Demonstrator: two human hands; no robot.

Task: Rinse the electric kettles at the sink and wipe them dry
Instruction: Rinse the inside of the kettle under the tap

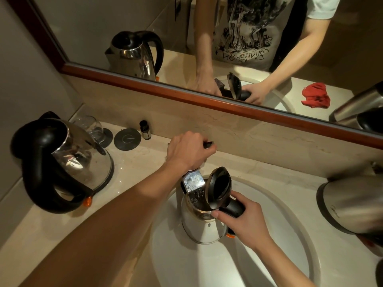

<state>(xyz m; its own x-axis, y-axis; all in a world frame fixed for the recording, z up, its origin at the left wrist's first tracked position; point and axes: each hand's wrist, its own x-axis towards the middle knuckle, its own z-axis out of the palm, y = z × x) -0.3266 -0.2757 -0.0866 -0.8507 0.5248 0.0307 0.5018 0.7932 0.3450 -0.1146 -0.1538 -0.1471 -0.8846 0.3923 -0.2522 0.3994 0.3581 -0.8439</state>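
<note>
The right hand (246, 220) gripped the handle of the open kettle (202, 224), upright in the sink (269, 214). The left hand (189, 151) curled around the tap (208, 144) above its spout.

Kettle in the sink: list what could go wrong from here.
1. The right hand alone holds the kettle by its handle over the basin; filling could tip it.
2. The left hand grips the tap handle; a sudden flow could splash the open lid and the counter.
</note>
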